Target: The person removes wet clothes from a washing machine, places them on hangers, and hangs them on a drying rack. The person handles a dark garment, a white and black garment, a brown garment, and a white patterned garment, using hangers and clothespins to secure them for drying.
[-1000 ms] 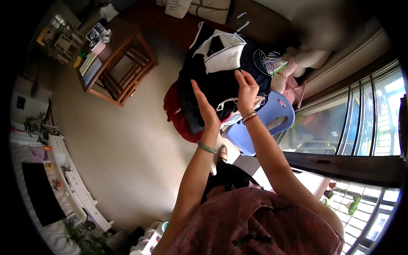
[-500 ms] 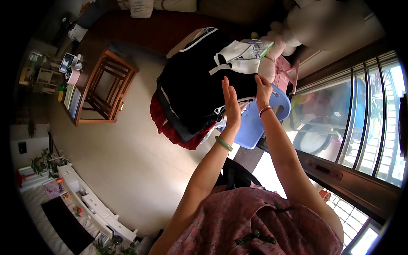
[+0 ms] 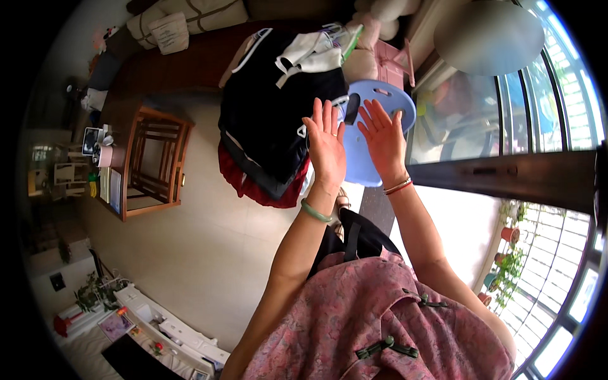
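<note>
Both of my hands are raised in front of me, fingers spread, holding nothing. My left hand [image 3: 326, 142], with a green bangle on the wrist, hovers beside a heap of clothes [image 3: 272, 120], mostly black with white and red pieces. My right hand [image 3: 383, 136], wearing thin bracelets, is above a light blue plastic stool [image 3: 396, 104]. A dark strap of cloth [image 3: 352, 109] lies on the stool between my two hands.
A wooden side table [image 3: 152, 161] stands to the left on the pale floor, with small things beside it. A dark sofa with cushions [image 3: 190, 22] runs along the top. A pink stool [image 3: 392, 54] stands by the glass doors [image 3: 506, 120] on the right. A white cabinet [image 3: 171, 329] sits bottom left.
My hands were pressed on the clothes heap; now both have come off it and are spread open. The view has swung, so the heap sits more to the left.
</note>
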Tool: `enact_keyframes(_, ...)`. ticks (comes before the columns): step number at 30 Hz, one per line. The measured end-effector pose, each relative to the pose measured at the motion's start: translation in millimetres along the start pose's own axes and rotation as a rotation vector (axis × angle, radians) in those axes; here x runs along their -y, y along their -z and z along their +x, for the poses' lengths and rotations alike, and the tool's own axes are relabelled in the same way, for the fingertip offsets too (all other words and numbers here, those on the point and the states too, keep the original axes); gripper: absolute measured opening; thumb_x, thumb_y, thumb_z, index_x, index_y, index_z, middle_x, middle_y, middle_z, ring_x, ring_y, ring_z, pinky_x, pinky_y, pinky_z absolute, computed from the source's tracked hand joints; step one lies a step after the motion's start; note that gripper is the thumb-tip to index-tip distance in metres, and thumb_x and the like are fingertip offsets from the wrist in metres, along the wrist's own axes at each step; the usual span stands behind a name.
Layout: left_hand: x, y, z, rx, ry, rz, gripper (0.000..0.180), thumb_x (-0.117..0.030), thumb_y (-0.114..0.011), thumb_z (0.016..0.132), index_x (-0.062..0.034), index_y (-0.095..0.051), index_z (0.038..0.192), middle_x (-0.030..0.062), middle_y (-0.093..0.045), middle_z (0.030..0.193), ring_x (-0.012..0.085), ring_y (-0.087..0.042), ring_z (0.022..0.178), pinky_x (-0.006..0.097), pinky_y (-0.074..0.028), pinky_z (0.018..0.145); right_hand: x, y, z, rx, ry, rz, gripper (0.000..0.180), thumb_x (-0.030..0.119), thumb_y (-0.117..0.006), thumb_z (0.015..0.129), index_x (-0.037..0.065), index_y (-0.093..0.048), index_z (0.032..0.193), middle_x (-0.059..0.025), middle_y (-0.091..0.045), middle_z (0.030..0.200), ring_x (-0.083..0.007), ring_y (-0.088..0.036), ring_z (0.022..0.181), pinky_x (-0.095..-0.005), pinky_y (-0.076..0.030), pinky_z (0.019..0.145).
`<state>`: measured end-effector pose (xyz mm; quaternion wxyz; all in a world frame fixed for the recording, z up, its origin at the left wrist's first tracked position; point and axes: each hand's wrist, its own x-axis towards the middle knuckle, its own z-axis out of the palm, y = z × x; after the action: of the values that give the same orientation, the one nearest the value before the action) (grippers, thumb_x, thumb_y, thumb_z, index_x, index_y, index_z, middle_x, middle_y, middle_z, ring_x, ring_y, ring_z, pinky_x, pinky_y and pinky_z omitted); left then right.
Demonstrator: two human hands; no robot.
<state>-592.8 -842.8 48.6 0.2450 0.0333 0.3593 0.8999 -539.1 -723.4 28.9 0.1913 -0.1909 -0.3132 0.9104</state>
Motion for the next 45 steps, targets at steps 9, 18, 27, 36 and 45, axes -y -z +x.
enact_keyframes(9,30.6,-5.5,-124.9,0.138,0.255,-0.094,0.068,-0.057,-0.034,0.101,-0.0135,-0.027,0.153,0.0104,-0.029,0.157,0.0236,-0.027,0.144,0.04,-0.022,0.116,0.0,42.8,-169.4,-0.092,0.086,0.225,0.069,0.053,-0.029,0.103,0.0,-0.033,0.148,-0.0142,-0.036,0.153,-0.0295,-0.035,0.141,-0.0423,-0.029,0.115)
enact_keyframes(18,98.3,-73.4,-200.1,0.375,0.616,0.036,0.057,-0.052,-0.036,0.102,-0.0137,-0.043,0.144,0.0071,-0.049,0.144,0.0188,-0.043,0.133,0.037,-0.034,0.108,57.4,109.9,-285.9,-0.385,0.385,0.332,0.059,0.047,-0.031,0.105,0.004,-0.043,0.143,-0.0116,-0.046,0.147,-0.027,-0.043,0.135,-0.0407,-0.036,0.109)
enact_keyframes(27,217.5,-166.2,-252.3,0.523,0.877,0.072,0.05,-0.046,-0.036,0.104,-0.0124,-0.047,0.139,0.0077,-0.054,0.137,0.0206,-0.05,0.125,0.04,-0.038,0.106,132.8,198.4,-362.4,-0.539,0.624,0.457,0.052,0.042,-0.033,0.105,0.002,-0.051,0.132,-0.0145,-0.054,0.137,-0.0292,-0.051,0.126,-0.0431,-0.041,0.105)
enact_keyframes(36,390.3,-277.2,-304.3,0.47,0.98,0.062,0.046,-0.044,-0.035,0.104,-0.012,-0.05,0.135,0.0066,-0.054,0.134,0.0211,-0.049,0.124,0.04,-0.038,0.106,255.1,360.8,-418.4,-0.61,0.616,0.453,0.052,0.044,-0.033,0.105,0.004,-0.052,0.132,-0.0136,-0.054,0.137,-0.0292,-0.051,0.126,-0.0443,-0.041,0.105)
enact_keyframes(45,512.8,-369.2,-313.3,0.298,0.946,-0.085,0.047,-0.042,-0.035,0.105,-0.01,-0.051,0.134,0.0093,-0.057,0.132,0.0217,-0.052,0.122,0.039,-0.04,0.104,377.9,472.0,-415.5,-0.592,0.545,0.407,0.049,0.041,-0.032,0.106,0.005,-0.052,0.133,-0.0117,-0.054,0.138,-0.027,-0.049,0.128,-0.044,-0.041,0.106)
